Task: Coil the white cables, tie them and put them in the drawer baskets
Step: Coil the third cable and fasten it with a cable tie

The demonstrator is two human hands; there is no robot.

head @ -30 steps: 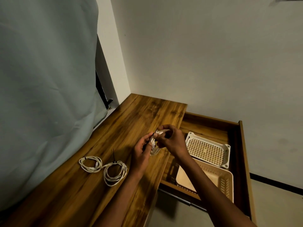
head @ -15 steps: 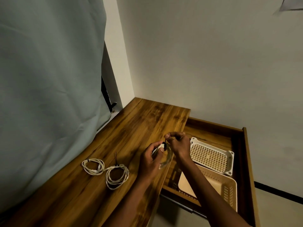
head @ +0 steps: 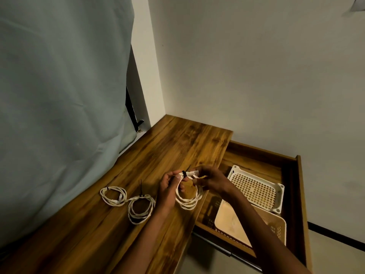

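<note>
White cable point(head: 188, 196), coiled, hangs over the table point(head: 138, 155) edge between both hands: the left hand point(head: 168, 186) pinches the black tie point(head: 184, 173), the right hand point(head: 209, 179) grips the plug end, likely to cinch it. Two tied coils point(head: 126, 200) wait beside the open drawer's baskets point(head: 256, 186).

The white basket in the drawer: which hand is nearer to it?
Right. The right hand is just beside the white basket, over the table edge; the left hand is farther away, beyond the coiled cable both hold.
</note>
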